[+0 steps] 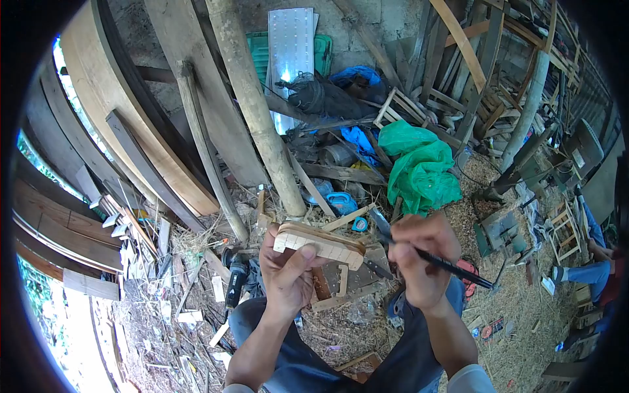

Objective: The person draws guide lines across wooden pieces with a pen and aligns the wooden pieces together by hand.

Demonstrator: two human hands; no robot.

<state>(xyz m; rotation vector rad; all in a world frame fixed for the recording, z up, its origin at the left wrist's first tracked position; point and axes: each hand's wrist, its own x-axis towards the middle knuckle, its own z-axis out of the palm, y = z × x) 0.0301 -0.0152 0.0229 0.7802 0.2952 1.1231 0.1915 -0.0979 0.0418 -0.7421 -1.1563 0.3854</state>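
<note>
Held up in front of me is a pale wooden piece [318, 247], made of stacked layers with a rounded outline and marks along its side. My left hand [286, 272] grips it at its left end, thumb pressed on the near face. Just to the right, my right hand [426, 255], slightly blurred, is closed around a long dark-handled tool with a flat grey blade [380, 224]. The blade points up and left, apart from the wood. Below, a dark knife [378, 268] and a small notched wood strip [343, 280] lie on a low wooden board [357, 295].
A power tool [234, 287] lies left of my knees. Ahead are a blue tape measure [360, 224] and a green plastic bag [419, 164]. Planks [131, 111] and a post [255, 111] lean at left. Another person's leg [586, 275] shows at right.
</note>
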